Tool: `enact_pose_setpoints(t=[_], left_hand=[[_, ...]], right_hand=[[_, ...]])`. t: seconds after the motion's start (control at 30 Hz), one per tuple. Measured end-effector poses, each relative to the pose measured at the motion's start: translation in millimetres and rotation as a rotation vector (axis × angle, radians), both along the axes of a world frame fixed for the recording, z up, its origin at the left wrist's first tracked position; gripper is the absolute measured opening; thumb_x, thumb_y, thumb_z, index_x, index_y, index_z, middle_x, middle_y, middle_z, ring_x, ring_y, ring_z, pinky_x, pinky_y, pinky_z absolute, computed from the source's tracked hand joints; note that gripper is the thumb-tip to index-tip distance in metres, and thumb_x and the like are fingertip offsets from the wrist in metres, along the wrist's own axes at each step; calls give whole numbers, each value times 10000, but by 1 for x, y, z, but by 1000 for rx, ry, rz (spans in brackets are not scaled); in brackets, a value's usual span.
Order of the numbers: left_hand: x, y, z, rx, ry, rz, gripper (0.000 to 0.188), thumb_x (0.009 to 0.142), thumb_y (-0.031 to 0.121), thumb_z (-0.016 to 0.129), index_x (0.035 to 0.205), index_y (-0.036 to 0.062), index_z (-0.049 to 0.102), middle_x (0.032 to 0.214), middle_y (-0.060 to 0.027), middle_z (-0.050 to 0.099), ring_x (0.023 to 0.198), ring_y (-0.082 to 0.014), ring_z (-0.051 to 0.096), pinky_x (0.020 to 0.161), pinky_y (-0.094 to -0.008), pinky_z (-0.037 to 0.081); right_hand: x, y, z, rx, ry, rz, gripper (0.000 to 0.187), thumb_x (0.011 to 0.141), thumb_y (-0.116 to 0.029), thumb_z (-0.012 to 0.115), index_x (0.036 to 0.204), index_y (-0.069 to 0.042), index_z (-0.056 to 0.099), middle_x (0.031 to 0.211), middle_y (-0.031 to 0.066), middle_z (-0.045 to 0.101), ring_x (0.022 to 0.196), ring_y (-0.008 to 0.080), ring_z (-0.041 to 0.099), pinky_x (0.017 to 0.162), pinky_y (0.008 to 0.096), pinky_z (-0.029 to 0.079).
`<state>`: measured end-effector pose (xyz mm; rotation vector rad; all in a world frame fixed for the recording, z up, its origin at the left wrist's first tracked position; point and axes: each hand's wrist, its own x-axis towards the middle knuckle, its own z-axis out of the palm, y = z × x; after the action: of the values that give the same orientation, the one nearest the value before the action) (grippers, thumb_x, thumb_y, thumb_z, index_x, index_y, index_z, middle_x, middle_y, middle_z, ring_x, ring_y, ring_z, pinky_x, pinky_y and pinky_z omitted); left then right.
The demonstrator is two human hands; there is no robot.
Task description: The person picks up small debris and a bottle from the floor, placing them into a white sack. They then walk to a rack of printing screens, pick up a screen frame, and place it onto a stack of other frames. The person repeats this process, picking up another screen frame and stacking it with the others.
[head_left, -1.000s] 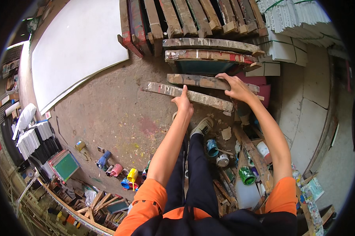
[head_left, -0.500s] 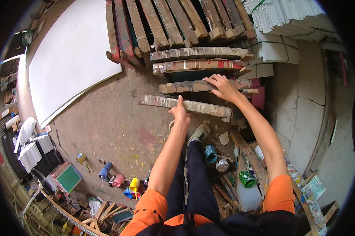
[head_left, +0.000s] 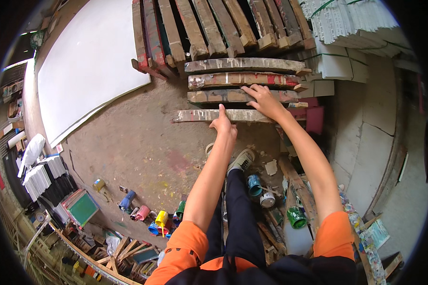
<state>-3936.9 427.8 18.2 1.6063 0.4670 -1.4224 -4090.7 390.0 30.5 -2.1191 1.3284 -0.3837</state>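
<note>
Fingers of left hand (head_left: 224, 124) pressed together on nearest plank (head_left: 199, 115) — long, paint-streaked, worn, right hand (head_left: 263, 100) spread flat.

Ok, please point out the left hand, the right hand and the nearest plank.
left hand (head_left: 223, 124), head view, on its back.
right hand (head_left: 263, 100), head view, on its back.
nearest plank (head_left: 195, 115), head view, on its bare left part.

Dusty concrete floor (head_left: 142, 142) carries paint-stained wooden planks (head_left: 223, 115) at twelve o'clock, a white board (head_left: 85, 66) at ten, paint cans (head_left: 297, 217) at five, and spray bottles (head_left: 147, 213) at seven.
</note>
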Motion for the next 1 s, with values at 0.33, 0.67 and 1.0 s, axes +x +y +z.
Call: enact_pose_setpoints(t=[0.33, 0.67, 1.0], left_hand=[[-5, -7, -3, -101, 172, -15, 573, 853, 340, 445, 1250, 29, 174, 1254, -144, 328, 1124, -323, 368, 886, -596, 280], [98, 17, 14, -21, -582, -429, 876, 733, 383, 610, 1299, 8, 57, 1344, -199, 68, 1201, -365, 220, 957, -438, 230], [166, -20, -21, -450, -987, -1083, 483, 819, 281, 532, 1200, 65, 327, 1019, -106, 458, 820, -135, 474, 628, -246, 421]], right_hand=[[-4, 10, 5, -80, -14, -47, 508, 697, -80, 591, 1175, -66, 419, 1122, 122, 453, 1022, 301, 436, 881, 373, 359], [19, 48, 41, -204, 180, 4, 554, 697, -75, 549, 1216, -37, 358, 1103, 115, 427, 1059, 252, 406, 918, 354, 328], [16, 53, 17, -594, 529, 26, 525, 714, -79, 487, 1223, -119, 370, 1000, 90, 433, 885, 232, 433, 820, 352, 393]])
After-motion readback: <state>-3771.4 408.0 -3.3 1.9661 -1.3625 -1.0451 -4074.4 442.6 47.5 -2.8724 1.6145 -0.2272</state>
